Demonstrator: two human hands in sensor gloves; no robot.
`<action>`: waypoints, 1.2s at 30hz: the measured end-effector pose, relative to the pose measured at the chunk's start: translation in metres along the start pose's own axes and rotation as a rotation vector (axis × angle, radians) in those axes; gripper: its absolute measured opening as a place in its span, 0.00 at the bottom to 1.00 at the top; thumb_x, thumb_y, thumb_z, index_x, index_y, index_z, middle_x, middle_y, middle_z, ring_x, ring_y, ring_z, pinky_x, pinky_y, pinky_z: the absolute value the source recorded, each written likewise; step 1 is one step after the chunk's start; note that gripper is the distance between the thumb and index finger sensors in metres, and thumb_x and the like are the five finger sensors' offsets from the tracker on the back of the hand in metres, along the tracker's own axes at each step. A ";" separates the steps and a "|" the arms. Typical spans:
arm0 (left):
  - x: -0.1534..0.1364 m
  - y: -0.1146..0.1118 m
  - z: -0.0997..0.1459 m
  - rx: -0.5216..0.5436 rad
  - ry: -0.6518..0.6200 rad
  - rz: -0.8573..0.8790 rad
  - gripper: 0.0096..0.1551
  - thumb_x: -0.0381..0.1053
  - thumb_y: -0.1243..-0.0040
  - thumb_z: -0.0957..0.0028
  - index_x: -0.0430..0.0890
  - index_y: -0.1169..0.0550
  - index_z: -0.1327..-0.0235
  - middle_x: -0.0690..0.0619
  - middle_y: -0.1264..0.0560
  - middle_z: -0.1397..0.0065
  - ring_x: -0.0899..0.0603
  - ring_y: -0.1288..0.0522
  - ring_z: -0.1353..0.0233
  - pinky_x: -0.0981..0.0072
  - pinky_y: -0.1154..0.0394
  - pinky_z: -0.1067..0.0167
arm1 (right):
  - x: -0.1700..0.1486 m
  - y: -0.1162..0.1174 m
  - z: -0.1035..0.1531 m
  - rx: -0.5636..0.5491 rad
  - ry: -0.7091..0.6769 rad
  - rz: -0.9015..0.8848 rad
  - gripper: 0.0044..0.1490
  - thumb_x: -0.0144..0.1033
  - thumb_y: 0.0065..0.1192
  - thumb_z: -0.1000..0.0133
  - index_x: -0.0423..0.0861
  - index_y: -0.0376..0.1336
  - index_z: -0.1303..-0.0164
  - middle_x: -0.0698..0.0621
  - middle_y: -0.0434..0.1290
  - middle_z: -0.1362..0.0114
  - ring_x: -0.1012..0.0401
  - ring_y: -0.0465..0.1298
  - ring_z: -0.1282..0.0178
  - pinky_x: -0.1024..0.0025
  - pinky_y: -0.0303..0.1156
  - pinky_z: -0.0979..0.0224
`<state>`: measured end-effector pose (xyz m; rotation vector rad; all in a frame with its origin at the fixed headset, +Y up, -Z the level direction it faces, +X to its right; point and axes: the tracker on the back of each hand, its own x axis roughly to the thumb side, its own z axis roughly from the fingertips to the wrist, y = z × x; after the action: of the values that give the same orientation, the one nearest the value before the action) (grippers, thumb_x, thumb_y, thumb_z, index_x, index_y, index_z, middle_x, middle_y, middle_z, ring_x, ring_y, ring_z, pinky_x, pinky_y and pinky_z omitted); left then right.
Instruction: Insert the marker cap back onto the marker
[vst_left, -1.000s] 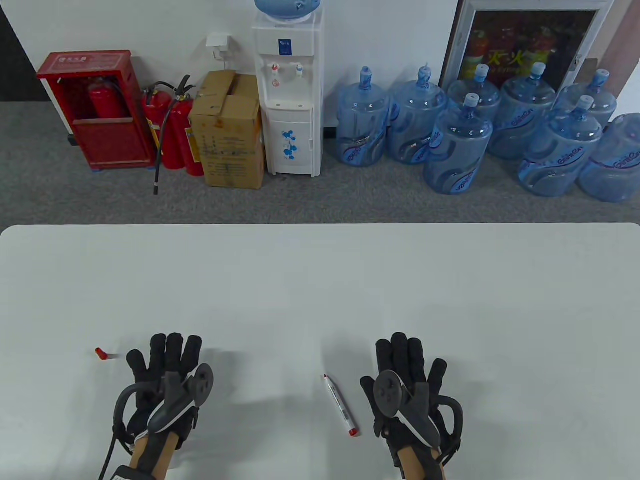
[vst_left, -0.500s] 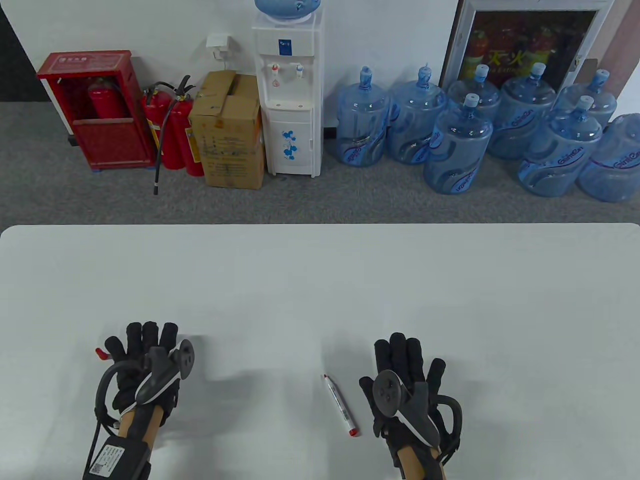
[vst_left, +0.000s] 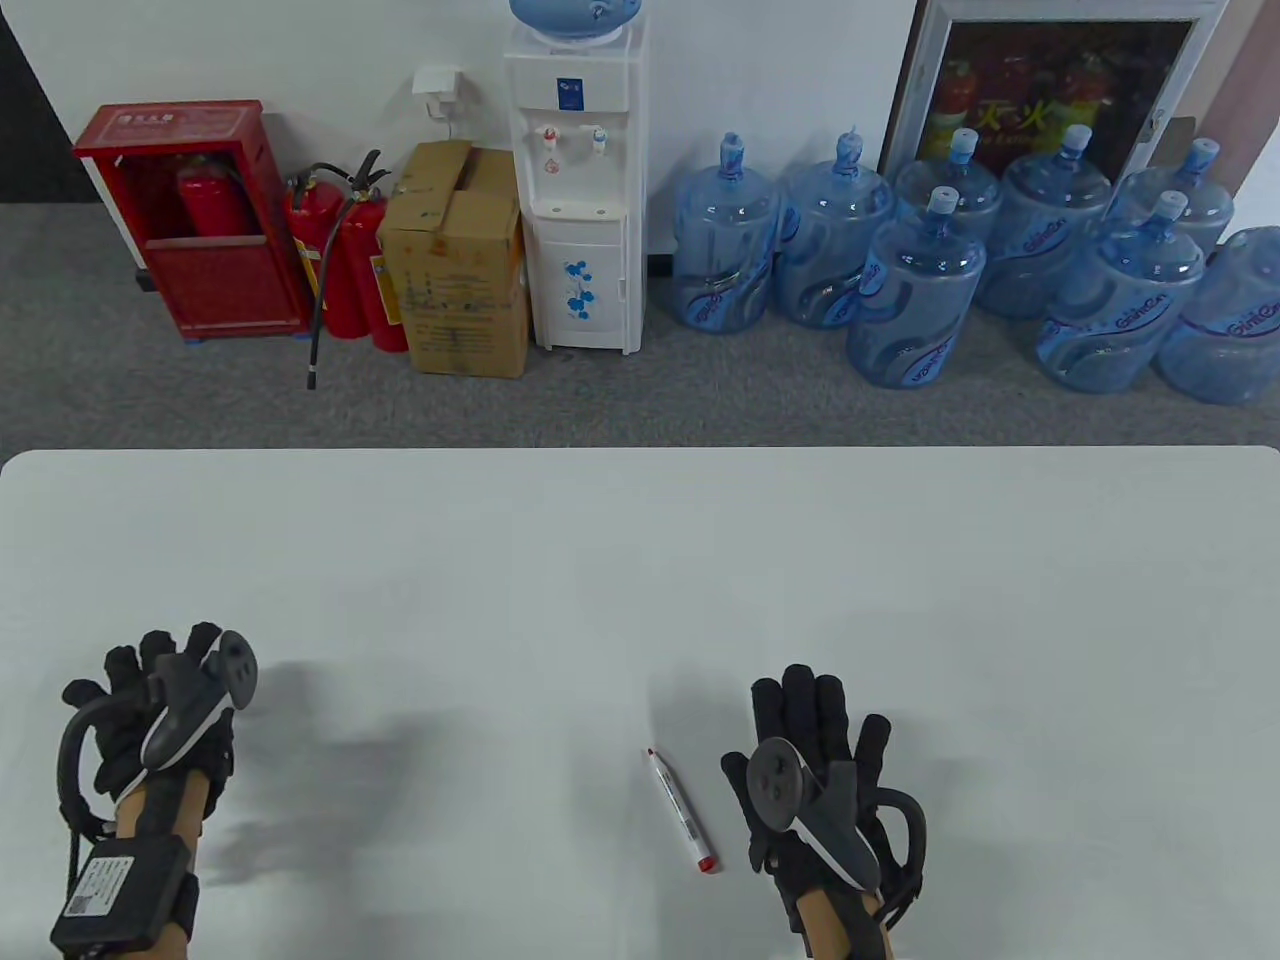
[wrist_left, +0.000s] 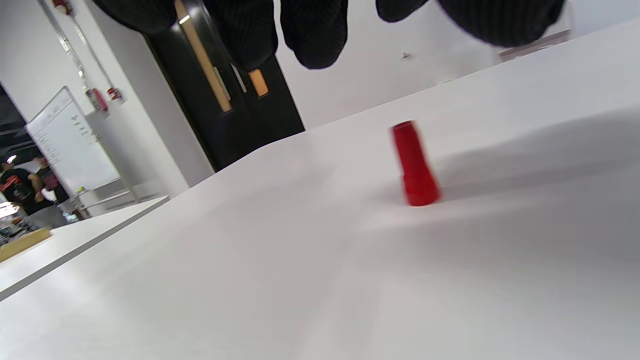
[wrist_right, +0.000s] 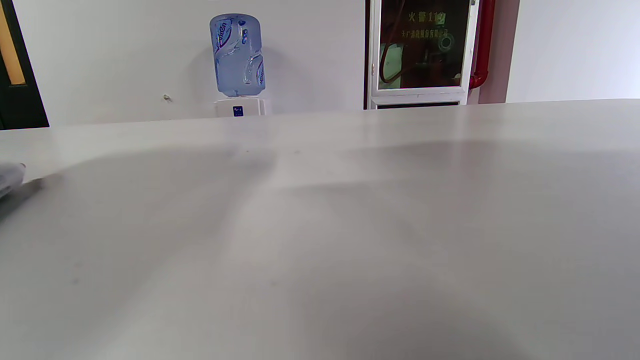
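Observation:
The white marker (vst_left: 680, 808) lies uncapped on the white table (vst_left: 640, 560), its red tip pointing away from me. My right hand (vst_left: 812, 722) rests flat on the table, fingers spread, just right of the marker and not touching it. My left hand (vst_left: 150, 665) hovers at the table's left. It hides the red cap in the table view. In the left wrist view the red cap (wrist_left: 414, 165) stands upright on the table, with my gloved fingertips (wrist_left: 312, 37) open above it and not touching it.
Beyond the table's far edge, on the floor, stand a water dispenser (vst_left: 575, 180), several blue water jugs (vst_left: 915, 290), a cardboard box (vst_left: 455, 260) and red fire extinguishers (vst_left: 340, 260). The right wrist view shows bare table top (wrist_right: 320, 225).
My left hand has moved left and slightly away from me, and now covers the red cap in the table view. The right hand and the marker have not moved.

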<state>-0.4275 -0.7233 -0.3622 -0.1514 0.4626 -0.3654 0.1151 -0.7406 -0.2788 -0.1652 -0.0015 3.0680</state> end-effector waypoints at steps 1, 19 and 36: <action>-0.005 -0.001 -0.003 -0.005 0.012 0.001 0.42 0.67 0.48 0.52 0.67 0.46 0.22 0.51 0.37 0.12 0.36 0.33 0.14 0.29 0.39 0.26 | 0.000 0.000 0.000 0.001 0.001 0.001 0.50 0.71 0.28 0.55 0.65 0.33 0.21 0.59 0.32 0.12 0.58 0.36 0.12 0.46 0.34 0.22; 0.009 -0.018 -0.026 -0.096 0.036 0.012 0.33 0.65 0.39 0.56 0.68 0.28 0.32 0.61 0.14 0.33 0.45 0.12 0.38 0.41 0.28 0.33 | -0.003 0.002 -0.005 0.015 0.021 0.041 0.50 0.71 0.29 0.54 0.64 0.33 0.20 0.58 0.33 0.12 0.58 0.36 0.12 0.47 0.34 0.22; 0.038 0.022 0.007 0.084 -0.100 0.258 0.26 0.54 0.31 0.56 0.62 0.20 0.41 0.57 0.14 0.38 0.45 0.12 0.43 0.43 0.25 0.36 | -0.004 0.003 -0.007 0.018 0.035 0.033 0.50 0.71 0.29 0.54 0.65 0.33 0.20 0.58 0.33 0.12 0.58 0.37 0.12 0.47 0.34 0.22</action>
<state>-0.3860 -0.7168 -0.3760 -0.0275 0.3623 -0.1234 0.1198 -0.7441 -0.2850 -0.2205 0.0318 3.0968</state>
